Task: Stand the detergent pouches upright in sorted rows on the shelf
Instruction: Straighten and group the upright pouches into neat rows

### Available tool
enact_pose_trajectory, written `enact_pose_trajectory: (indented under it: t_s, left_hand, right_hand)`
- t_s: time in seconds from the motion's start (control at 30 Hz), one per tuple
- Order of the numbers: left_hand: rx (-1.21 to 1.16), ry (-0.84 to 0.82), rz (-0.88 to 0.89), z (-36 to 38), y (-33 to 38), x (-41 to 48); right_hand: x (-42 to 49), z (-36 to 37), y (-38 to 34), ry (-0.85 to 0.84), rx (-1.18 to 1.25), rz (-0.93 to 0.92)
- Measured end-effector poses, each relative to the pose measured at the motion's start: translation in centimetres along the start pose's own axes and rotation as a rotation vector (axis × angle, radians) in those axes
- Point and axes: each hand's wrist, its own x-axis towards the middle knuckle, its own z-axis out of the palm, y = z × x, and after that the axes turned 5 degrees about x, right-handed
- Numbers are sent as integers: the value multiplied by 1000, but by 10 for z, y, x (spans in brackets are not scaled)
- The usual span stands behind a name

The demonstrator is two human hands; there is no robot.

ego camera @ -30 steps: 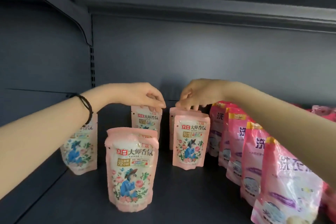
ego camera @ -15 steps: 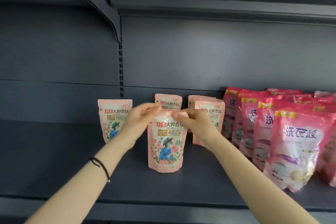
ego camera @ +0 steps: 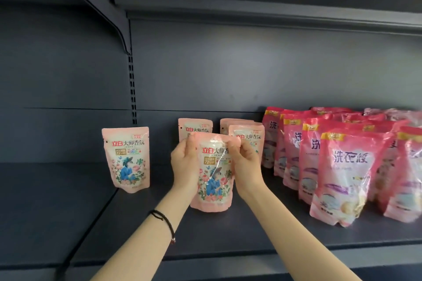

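Observation:
A light pink floral pouch stands upright on the dark shelf, a little in front of the others. My left hand grips its upper left edge and my right hand grips its upper right edge. Another floral pouch stands alone to the left. Behind my hands stand more floral pouches: one at the back, and two one behind the other to its right. To the right, several darker pink pouches stand in rows.
A metal bracket slopes down from the upper shelf to a slotted upright at the back. A seam in the shelf runs left of the pouches. The shelf's front lip crosses below my forearms.
My hands came back from the rear pouches and took hold of the front floral pouch by its top corners. The camera pulled back and to the left.

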Motion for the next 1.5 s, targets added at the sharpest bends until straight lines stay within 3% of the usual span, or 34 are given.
enact_pose_trajectory:
  t_s: [0.3,0.47,0.53,0.7,0.8,0.97,1.1,1.23,1.5]
  left_hand:
    - [-1,-38,12,91,-20,7]
    - [72,-69,47,99,-33,13]
    - [147,-104,99,94,-32,14]
    - [390,-304,230,65,-18,28]
    - [575,-390,322,36,3,46]
    - [1083,-445,490,-15,43,99]
    - [1242,-470,463,-30,64,146]
    - [1432,-495,374,-28,56,181]
    - [1357,-538,248,-16,15,201]
  right_hand:
    - [48,-60,-12,194,-176,-135]
    - [58,-70,-10,159,-212,-81]
    - [56,-67,-14,148,-240,-144]
    - [60,-49,-42,179,-698,-570]
    - [70,-35,-66,25,-1096,-727]
    - [98,6,-94,-340,-1409,-481]
    - [119,40,-104,-606,-1575,-250]
    - [152,53,-91,-671,-1750,-177]
    - [198,72,-45,-702,-1856,-94]
